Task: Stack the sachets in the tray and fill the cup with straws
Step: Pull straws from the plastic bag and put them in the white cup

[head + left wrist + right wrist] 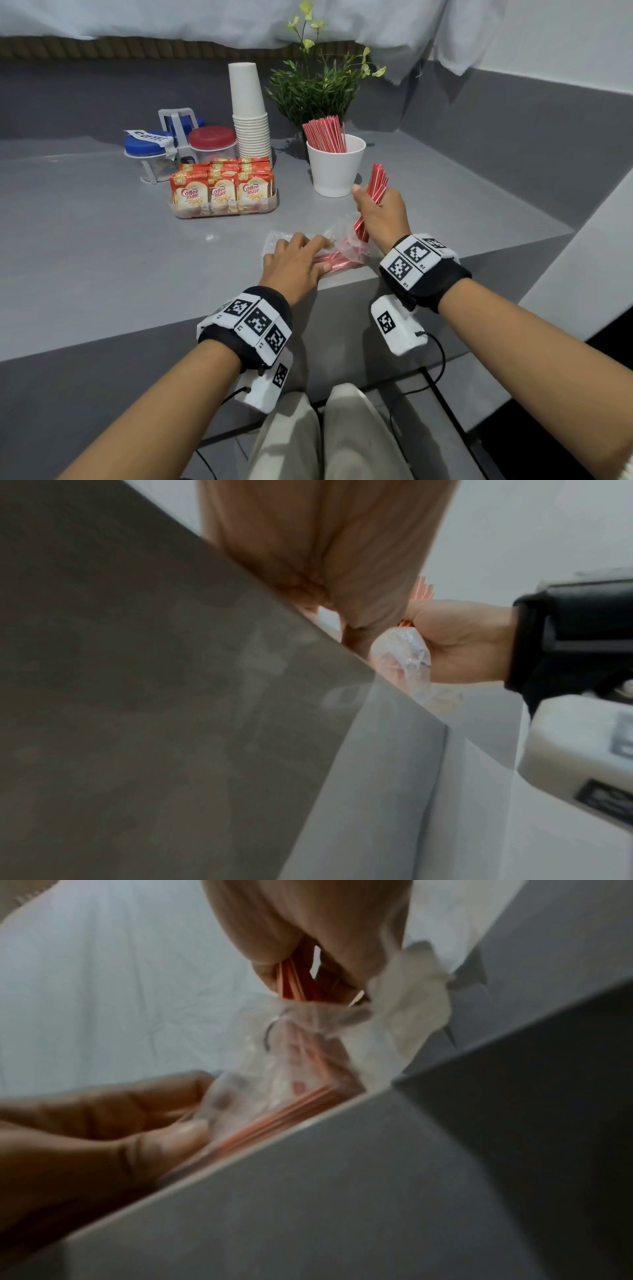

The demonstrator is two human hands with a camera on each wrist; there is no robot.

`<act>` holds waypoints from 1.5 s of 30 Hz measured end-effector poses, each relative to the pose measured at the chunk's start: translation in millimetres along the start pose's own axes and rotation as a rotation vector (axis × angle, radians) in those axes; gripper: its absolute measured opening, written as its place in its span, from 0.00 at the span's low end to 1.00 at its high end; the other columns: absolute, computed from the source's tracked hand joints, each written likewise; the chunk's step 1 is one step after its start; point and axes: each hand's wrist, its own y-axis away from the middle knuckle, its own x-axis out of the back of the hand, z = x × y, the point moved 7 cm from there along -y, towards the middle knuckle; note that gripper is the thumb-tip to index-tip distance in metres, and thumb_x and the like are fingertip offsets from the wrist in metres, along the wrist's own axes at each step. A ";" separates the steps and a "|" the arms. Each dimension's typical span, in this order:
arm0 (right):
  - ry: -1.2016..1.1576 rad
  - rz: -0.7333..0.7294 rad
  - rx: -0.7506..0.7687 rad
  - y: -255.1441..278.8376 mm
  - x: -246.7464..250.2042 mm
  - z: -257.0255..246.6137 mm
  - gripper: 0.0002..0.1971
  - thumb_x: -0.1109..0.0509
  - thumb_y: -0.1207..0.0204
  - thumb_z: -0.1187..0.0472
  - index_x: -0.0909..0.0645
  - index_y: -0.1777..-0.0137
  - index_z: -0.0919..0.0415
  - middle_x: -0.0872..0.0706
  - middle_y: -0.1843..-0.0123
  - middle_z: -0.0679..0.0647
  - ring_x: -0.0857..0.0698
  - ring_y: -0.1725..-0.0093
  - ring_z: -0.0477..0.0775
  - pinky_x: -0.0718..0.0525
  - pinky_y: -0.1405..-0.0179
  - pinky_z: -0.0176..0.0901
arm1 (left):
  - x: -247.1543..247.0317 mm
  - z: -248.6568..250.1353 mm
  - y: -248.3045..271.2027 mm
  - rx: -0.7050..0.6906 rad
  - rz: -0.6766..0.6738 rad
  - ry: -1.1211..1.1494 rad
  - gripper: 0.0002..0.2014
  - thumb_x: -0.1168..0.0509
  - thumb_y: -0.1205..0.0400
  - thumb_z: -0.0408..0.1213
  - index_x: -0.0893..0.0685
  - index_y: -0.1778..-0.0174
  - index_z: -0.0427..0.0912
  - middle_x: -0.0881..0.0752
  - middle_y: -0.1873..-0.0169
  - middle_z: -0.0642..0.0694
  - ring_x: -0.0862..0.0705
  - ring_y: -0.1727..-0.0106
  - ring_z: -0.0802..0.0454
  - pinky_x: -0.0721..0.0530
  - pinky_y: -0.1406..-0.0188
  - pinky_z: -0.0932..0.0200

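Observation:
My right hand [375, 210] grips a bundle of red straws [376, 183] and holds it tilted above the mouth of a clear plastic bag [346, 241], just in front of the white cup [337, 171]. The cup holds several red straws [325, 134]. My left hand [298, 255] holds the bag down at the table's front edge, fingers on top and thumb against its near side, with more straws [337, 264] inside. The right wrist view shows the bundle [294, 984] coming out of the bag [291, 1053]. Coffee mate sachets [221, 192] stand in rows in the clear tray [191, 213].
Behind the tray stand a tall stack of paper cups [250, 113] and blue and red lidded jars [212, 140] in a rack. A green plant [315, 85] stands behind the cup. The grey table [102, 257] ends in a front edge beneath my wrists.

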 end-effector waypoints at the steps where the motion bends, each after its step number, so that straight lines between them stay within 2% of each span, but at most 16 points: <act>1: -0.022 -0.011 -0.013 2.0 -3.0 2.3 0.15 0.38 0.20 0.57 0.27 0.70 0.53 0.24 0.72 0.49 0.24 0.70 0.46 0.24 0.65 0.37 | 0.1 -2.0 -0.6 0.015 -0.018 -0.011 0.18 0.45 0.16 0.48 0.31 0.29 0.56 0.29 0.31 0.46 0.34 0.29 0.43 0.35 0.31 0.44; 3: -0.113 -0.005 -0.058 3.2 -4.4 4.8 0.15 0.38 0.19 0.56 0.26 0.69 0.56 0.22 0.73 0.51 0.22 0.72 0.48 0.20 0.64 0.40 | -1.2 -3.6 -1.1 0.019 -0.052 -0.038 0.20 0.45 0.16 0.49 0.31 0.27 0.56 0.30 0.28 0.48 0.35 0.26 0.45 0.38 0.28 0.44; 5: -0.216 0.023 -0.069 1.2 -1.3 -1.4 0.16 0.39 0.18 0.55 0.27 0.69 0.57 0.25 0.76 0.53 0.24 0.77 0.50 0.19 0.70 0.41 | -4.4 -3.7 -0.6 0.003 -0.080 -0.057 0.21 0.46 0.15 0.49 0.34 0.25 0.56 0.32 0.25 0.49 0.37 0.24 0.47 0.41 0.25 0.44; 9: -0.325 0.114 -0.031 -7.7 12.0 -28.6 0.18 0.39 0.18 0.55 0.32 0.71 0.56 0.33 0.77 0.55 0.33 0.79 0.49 0.31 0.82 0.36 | -9.7 -4.0 -0.7 -0.004 -0.146 -0.075 0.23 0.51 0.14 0.49 0.40 0.21 0.53 0.40 0.20 0.49 0.43 0.19 0.49 0.46 0.22 0.43; 13: -0.208 0.076 0.037 -9.6 12.0 -32.8 0.15 0.34 0.21 0.58 0.29 0.70 0.54 0.28 0.76 0.51 0.31 0.79 0.47 0.28 0.80 0.34 | -12.1 -4.0 -1.6 0.001 -0.211 -0.088 0.25 0.52 0.13 0.49 0.44 0.19 0.52 0.45 0.18 0.50 0.48 0.17 0.49 0.50 0.20 0.41; 16: -0.103 -0.030 -0.041 -1.2 -3.3 -1.7 0.14 0.31 0.24 0.60 0.29 0.70 0.56 0.27 0.76 0.53 0.29 0.77 0.49 0.25 0.75 0.39 | -12.0 -3.5 -2.2 0.000 -0.211 -0.090 0.24 0.52 0.13 0.48 0.44 0.19 0.52 0.45 0.18 0.49 0.48 0.17 0.48 0.49 0.21 0.41; 19: -0.085 -0.038 -0.109 7.2 -10.5 27.5 0.18 0.31 0.24 0.60 0.31 0.74 0.57 0.29 0.79 0.54 0.30 0.79 0.52 0.27 0.72 0.44 | -11.3 -2.6 -2.6 0.004 -0.206 -0.076 0.24 0.52 0.13 0.48 0.44 0.20 0.52 0.44 0.18 0.49 0.48 0.17 0.49 0.49 0.21 0.41; 22: -0.132 0.000 -0.151 7.0 -8.5 33.2 0.21 0.31 0.24 0.56 0.34 0.77 0.57 0.30 0.82 0.52 0.30 0.82 0.52 0.28 0.74 0.43 | -9.4 -1.5 -1.7 0.005 -0.210 -0.063 0.24 0.51 0.13 0.48 0.42 0.20 0.51 0.43 0.19 0.49 0.47 0.18 0.49 0.48 0.21 0.42; 24: -0.139 0.012 -0.150 2.2 -6.7 28.5 0.22 0.32 0.24 0.55 0.35 0.76 0.56 0.31 0.80 0.53 0.31 0.81 0.51 0.29 0.75 0.42 | -8.2 0.4 -2.1 0.011 -0.229 -0.048 0.24 0.50 0.14 0.47 0.41 0.21 0.49 0.40 0.20 0.48 0.44 0.18 0.49 0.46 0.21 0.43; 27: -0.171 0.009 -0.126 -6.4 -5.7 13.0 0.21 0.32 0.23 0.55 0.34 0.75 0.56 0.32 0.80 0.53 0.33 0.84 0.46 0.31 0.79 0.38 | 0.8 4.1 -6.2 0.053 -0.256 0.058 0.23 0.50 0.13 0.47 0.36 0.24 0.42 0.31 0.24 0.42 0.34 0.23 0.45 0.37 0.25 0.47; 29: -0.206 0.010 -0.113 -12.4 -5.2 2.5 0.21 0.32 0.23 0.56 0.33 0.76 0.56 0.32 0.80 0.52 0.34 0.87 0.43 0.32 0.82 0.36 | 11.6 7.5 -12.0 0.080 -0.263 0.144 0.24 0.52 0.13 0.49 0.37 0.24 0.39 0.28 0.26 0.38 0.28 0.27 0.41 0.33 0.28 0.51; 31: -0.231 0.012 -0.081 -19.7 -5.1 -9.7 0.20 0.33 0.22 0.56 0.32 0.75 0.56 0.32 0.80 0.53 0.34 0.88 0.42 0.33 0.83 0.35 | 28.7 10.8 -19.7 0.096 -0.222 0.185 0.26 0.53 0.13 0.50 0.38 0.23 0.38 0.27 0.27 0.36 0.28 0.27 0.40 0.32 0.29 0.53; 35: -0.245 -0.006 -0.005 -39.7 -6.0 -37.2 0.17 0.34 0.21 0.55 0.23 0.70 0.62 0.31 0.81 0.52 0.34 0.87 0.42 0.33 0.84 0.35 | 75.9 21.2 -42.5 0.071 -0.065 0.215 0.24 0.52 0.13 0.48 0.31 0.28 0.35 0.23 0.30 0.36 0.25 0.30 0.41 0.29 0.35 0.55; 37: -0.230 -0.002 0.029 -52.8 -4.3 -51.2 0.20 0.35 0.21 0.54 0.28 0.74 0.59 0.30 0.86 0.47 0.32 0.87 0.42 0.31 0.83 0.35 | 98.0 25.3 -59.0 0.062 -0.001 0.224 0.23 0.51 0.13 0.48 0.30 0.29 0.36 0.23 0.31 0.36 0.25 0.31 0.40 0.29 0.37 0.55; 39: -0.241 0.000 0.057 -66.7 -2.7 -65.3 0.22 0.36 0.20 0.54 0.32 0.77 0.58 0.31 0.89 0.46 0.31 0.88 0.44 0.29 0.82 0.36 | 116.6 25.9 -75.9 0.065 0.063 0.230 0.23 0.50 0.14 0.50 0.29 0.31 0.36 0.22 0.33 0.37 0.24 0.32 0.40 0.28 0.39 0.55; 45: -0.284 0.070 0.096 -112.9 0.2 -90.0 0.24 0.37 0.19 0.54 0.30 0.79 0.59 0.28 0.88 0.48 0.26 0.85 0.48 0.20 0.75 0.41 | 152.1 17.8 -126.5 0.094 0.189 0.196 0.21 0.44 0.16 0.51 0.26 0.36 0.37 0.20 0.37 0.38 0.21 0.38 0.42 0.25 0.45 0.56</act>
